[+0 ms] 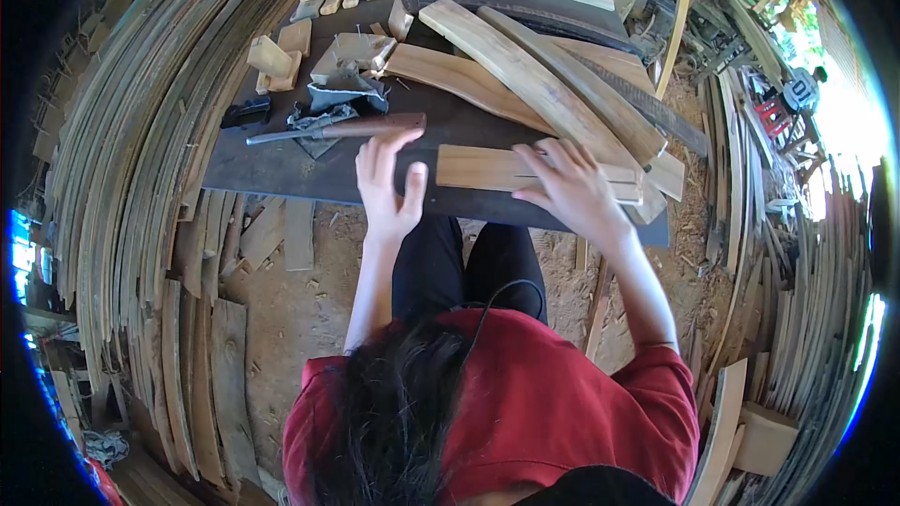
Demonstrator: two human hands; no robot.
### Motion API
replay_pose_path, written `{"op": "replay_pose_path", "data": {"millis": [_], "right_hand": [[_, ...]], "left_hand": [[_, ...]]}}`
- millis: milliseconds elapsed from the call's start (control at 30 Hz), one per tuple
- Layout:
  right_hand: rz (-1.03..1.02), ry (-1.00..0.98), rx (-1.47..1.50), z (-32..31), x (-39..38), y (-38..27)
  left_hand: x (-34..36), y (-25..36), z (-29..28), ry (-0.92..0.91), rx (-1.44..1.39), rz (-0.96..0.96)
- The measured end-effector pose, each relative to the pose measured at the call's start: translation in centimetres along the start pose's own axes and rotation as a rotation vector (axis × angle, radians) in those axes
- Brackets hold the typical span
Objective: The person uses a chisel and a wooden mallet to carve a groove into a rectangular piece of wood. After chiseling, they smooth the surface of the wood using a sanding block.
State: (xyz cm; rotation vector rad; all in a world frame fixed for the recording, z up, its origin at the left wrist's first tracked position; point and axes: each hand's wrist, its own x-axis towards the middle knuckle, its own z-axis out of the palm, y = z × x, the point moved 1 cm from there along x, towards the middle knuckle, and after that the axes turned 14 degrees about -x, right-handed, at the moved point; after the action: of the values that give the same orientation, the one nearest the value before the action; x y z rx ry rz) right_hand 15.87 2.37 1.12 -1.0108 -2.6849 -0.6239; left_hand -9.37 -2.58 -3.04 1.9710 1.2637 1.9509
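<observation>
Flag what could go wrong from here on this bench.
1. The short board under the right hand lies near the front edge of the table; a pull toward the body might slide it off.
2. The left hand is open close to the wooden-handled tool; a careless sweep could knock it.
3. The long planks lie crossed just beyond the right hand; if bumped, they might shift onto its fingers.

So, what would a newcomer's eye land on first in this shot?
Probably the red shirt filling the lower middle, then, at the near edge of the dark workbench, the right hand across a short wooden board and the left hand open near a brown-handled tool. The stacked wooden strips curving down the left side also stand out.
</observation>
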Motion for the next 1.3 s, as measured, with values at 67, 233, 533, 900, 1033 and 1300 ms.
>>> {"op": "replay_pose_path", "data": {"millis": [67, 233, 533, 900, 1033, 1300], "right_hand": [[0.023, 0.080, -0.033, 1.4, 0.4, -1.0], [0.174, 0.169, 0.003, -0.2, -0.1, -0.1], [0.543, -0.230, -0.070, 0.6, -0.1, 5.3], [0.471, -0.335, -0.062, 2.1, 2.8, 7.6], [0.506, -0.190, -0.061, 0.1, 2.2, 7.8], [0.491, -0.144, -0.037, -3.7, 4.5, 11.2]], "left_hand": [[0.4, 1.8, 0.8, -0.226, 0.083, 0.061], [-1.3, 1.2, 3.6, -0.431, 0.303, 0.088], [-1.2, 1.1, 3.7, -0.394, 0.270, 0.047], [-1.3, 1.0, 2.7, -0.456, 0.212, 0.065], [-1.3, 0.9, 2.7, -0.448, 0.176, 0.056], [-1.9, 0.5, 2.8, -0.444, 0.251, 0.083]]}}
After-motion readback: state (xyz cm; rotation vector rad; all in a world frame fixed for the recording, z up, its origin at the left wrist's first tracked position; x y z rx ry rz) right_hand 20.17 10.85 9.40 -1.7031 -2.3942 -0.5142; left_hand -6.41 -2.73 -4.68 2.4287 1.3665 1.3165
